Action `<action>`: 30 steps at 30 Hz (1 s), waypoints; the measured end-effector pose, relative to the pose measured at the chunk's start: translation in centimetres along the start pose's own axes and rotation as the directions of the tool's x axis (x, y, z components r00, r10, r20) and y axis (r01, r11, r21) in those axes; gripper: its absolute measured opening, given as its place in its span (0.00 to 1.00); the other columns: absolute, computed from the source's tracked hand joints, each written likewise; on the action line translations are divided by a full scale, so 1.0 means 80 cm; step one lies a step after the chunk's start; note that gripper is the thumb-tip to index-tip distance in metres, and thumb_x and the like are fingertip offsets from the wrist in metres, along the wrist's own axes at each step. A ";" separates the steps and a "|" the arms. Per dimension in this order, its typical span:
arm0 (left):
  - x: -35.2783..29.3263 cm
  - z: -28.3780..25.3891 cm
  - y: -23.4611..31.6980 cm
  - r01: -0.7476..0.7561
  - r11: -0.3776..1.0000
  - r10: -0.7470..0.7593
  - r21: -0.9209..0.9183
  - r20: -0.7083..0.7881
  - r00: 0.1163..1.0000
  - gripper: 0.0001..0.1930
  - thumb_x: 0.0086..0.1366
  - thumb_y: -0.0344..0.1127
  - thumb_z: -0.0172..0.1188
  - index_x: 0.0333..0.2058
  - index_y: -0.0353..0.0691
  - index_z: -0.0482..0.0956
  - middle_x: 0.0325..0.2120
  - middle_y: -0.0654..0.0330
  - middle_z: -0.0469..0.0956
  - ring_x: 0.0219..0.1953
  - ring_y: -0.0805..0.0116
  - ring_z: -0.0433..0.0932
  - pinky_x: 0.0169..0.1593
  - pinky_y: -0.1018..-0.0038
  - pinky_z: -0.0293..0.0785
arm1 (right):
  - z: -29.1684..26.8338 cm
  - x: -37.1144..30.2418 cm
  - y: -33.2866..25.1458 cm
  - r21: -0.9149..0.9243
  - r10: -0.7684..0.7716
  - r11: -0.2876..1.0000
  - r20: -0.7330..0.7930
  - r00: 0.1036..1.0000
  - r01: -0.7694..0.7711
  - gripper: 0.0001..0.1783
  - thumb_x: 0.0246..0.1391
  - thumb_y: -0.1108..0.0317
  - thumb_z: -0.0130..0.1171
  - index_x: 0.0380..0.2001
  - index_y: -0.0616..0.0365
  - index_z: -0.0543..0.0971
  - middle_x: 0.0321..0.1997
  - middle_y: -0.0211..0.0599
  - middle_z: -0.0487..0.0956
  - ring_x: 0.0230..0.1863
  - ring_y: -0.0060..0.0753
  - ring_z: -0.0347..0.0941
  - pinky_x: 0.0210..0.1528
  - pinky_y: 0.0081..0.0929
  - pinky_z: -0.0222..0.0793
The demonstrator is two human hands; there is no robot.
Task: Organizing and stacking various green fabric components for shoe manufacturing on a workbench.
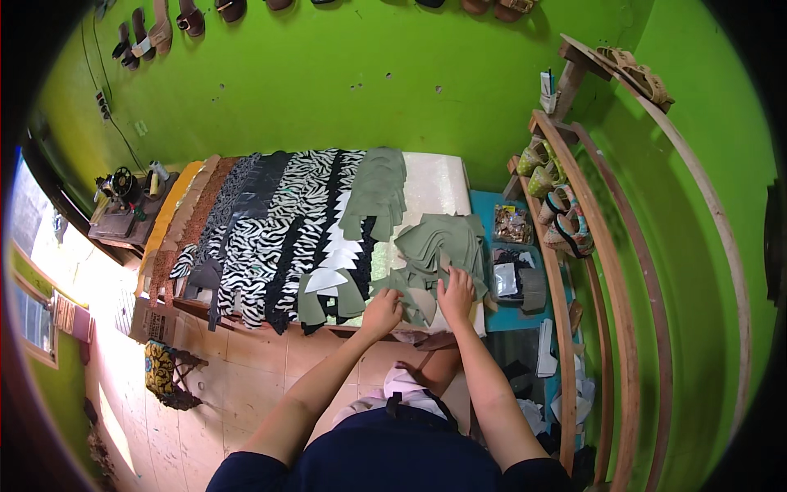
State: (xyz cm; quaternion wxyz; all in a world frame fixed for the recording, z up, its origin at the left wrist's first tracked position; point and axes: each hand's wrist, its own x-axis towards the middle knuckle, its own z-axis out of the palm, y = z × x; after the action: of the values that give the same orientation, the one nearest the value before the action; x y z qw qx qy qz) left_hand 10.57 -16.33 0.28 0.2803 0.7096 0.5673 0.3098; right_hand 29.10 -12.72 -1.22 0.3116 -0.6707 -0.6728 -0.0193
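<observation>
A loose heap of olive-green cut material pieces (441, 238) lies near the right end of the table. At its front edge my left hand (384, 313) has its fingers curled in on a small green piece (388, 284). My right hand (457, 297) rests on the heap's near side, fingers stretched out and slightly apart. Between the hands lie more small pieces with a pale tan underside (422, 305). An overlapping row of green pieces (377, 189) runs behind, to the left. White pointed pieces (326, 280) sit on other green ones left of my left hand.
Rows of zebra-print pieces (261, 250), black, grey, brown and yellow ones cover the table's left part. A sewing machine (121, 187) stands far left. On the right are plastic boxes (513, 223) and a wooden rack (602, 287) with sandals (566, 221). A patterned stool (164, 373) stands at the lower left.
</observation>
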 end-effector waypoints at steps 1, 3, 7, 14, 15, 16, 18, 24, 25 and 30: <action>0.009 0.004 0.005 -0.003 1.000 0.003 -0.001 -0.005 1.000 0.11 0.53 0.32 0.49 0.36 0.38 0.72 0.33 0.50 0.70 0.36 0.52 0.72 0.40 0.64 0.69 | 0.000 0.007 0.005 -0.019 0.028 0.999 0.021 0.999 -0.027 0.22 0.45 0.61 0.55 0.44 0.56 0.69 0.44 0.39 0.68 0.49 0.45 0.61 0.49 0.39 0.58; 0.026 0.012 0.014 -0.005 1.000 0.005 -0.009 0.011 1.000 0.11 0.53 0.32 0.50 0.36 0.38 0.72 0.34 0.50 0.70 0.36 0.52 0.72 0.40 0.63 0.69 | 0.003 0.018 0.010 -0.048 0.027 0.999 0.042 0.999 -0.025 0.23 0.44 0.59 0.57 0.44 0.56 0.69 0.44 0.39 0.67 0.48 0.44 0.62 0.47 0.38 0.59; 0.056 0.021 0.029 -0.038 0.999 0.038 -0.015 0.016 0.999 0.12 0.53 0.34 0.51 0.37 0.40 0.71 0.34 0.51 0.70 0.36 0.51 0.72 0.41 0.62 0.69 | 0.014 0.038 0.021 0.018 0.105 0.994 0.171 0.980 -0.110 0.16 0.45 0.59 0.55 0.37 0.55 0.73 0.38 0.39 0.72 0.44 0.43 0.65 0.47 0.38 0.60; 0.101 -0.005 0.045 -0.195 0.979 0.201 0.057 -0.158 0.967 0.21 0.48 0.29 0.57 0.44 0.41 0.67 0.41 0.50 0.66 0.45 0.50 0.66 0.48 0.64 0.64 | 0.008 0.081 0.024 0.674 -0.035 0.675 0.435 0.900 -0.299 0.07 0.52 0.67 0.48 0.31 0.60 0.71 0.26 0.31 0.71 0.25 0.23 0.69 0.28 0.19 0.64; 0.107 -0.010 0.047 -0.242 0.968 0.252 0.072 -0.213 0.944 0.23 0.47 0.30 0.58 0.45 0.41 0.67 0.42 0.50 0.66 0.46 0.50 0.66 0.48 0.65 0.64 | 0.006 0.090 0.024 0.741 -0.129 0.566 0.512 0.849 -0.361 0.07 0.53 0.67 0.47 0.32 0.59 0.70 0.24 0.28 0.70 0.24 0.20 0.67 0.27 0.18 0.64; 0.111 -0.017 0.039 -0.224 0.974 0.225 0.032 -0.225 0.948 0.27 0.45 0.31 0.61 0.46 0.41 0.65 0.46 0.49 0.62 0.50 0.50 0.62 0.51 0.64 0.62 | -0.007 0.098 0.003 0.726 -0.120 0.457 0.624 0.772 -0.515 0.06 0.54 0.67 0.45 0.32 0.58 0.69 0.23 0.23 0.65 0.23 0.16 0.63 0.25 0.15 0.61; 0.117 -0.025 0.041 -0.231 0.967 0.193 -0.104 -0.291 0.937 0.28 0.45 0.31 0.62 0.47 0.41 0.65 0.48 0.49 0.61 0.51 0.49 0.61 0.52 0.64 0.61 | -0.031 0.114 -0.021 0.695 -0.131 0.356 0.699 0.703 -0.625 0.06 0.55 0.67 0.45 0.32 0.57 0.69 0.22 0.22 0.64 0.23 0.15 0.60 0.24 0.15 0.59; 0.123 -0.069 0.024 -0.333 0.943 0.328 0.030 -0.273 0.904 0.19 0.49 0.35 0.62 0.41 0.41 0.72 0.44 0.52 0.67 0.48 0.53 0.66 0.49 0.68 0.64 | -0.034 0.135 -0.052 0.559 -0.358 0.378 0.823 0.440 -0.738 0.11 0.53 0.63 0.52 0.37 0.59 0.71 0.24 0.20 0.65 0.24 0.13 0.60 0.27 0.12 0.57; 0.123 -0.074 0.013 -0.325 0.945 0.321 0.032 -0.276 0.906 0.19 0.49 0.35 0.62 0.41 0.41 0.72 0.44 0.52 0.67 0.48 0.53 0.66 0.49 0.68 0.64 | -0.025 0.133 -0.052 0.556 -0.363 0.379 0.825 0.433 -0.740 0.11 0.53 0.63 0.52 0.37 0.59 0.71 0.24 0.20 0.65 0.24 0.13 0.60 0.27 0.12 0.57; 0.121 -0.096 -0.030 0.056 0.958 -0.049 -0.283 0.031 0.998 0.11 0.55 0.36 0.57 0.33 0.35 0.77 0.25 0.58 0.77 0.29 0.69 0.74 0.36 0.76 0.69 | 0.024 0.134 -0.052 0.585 -0.443 0.463 0.804 0.398 -0.666 0.16 0.50 0.72 0.54 0.44 0.62 0.71 0.34 0.23 0.72 0.35 0.14 0.66 0.39 0.15 0.63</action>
State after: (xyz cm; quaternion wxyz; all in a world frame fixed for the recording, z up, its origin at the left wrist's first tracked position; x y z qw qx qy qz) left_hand 4.85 -5.99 4.66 0.3941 0.6505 0.5324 0.3717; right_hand 25.53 -2.74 3.66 0.1859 -0.3517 -0.5672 0.7211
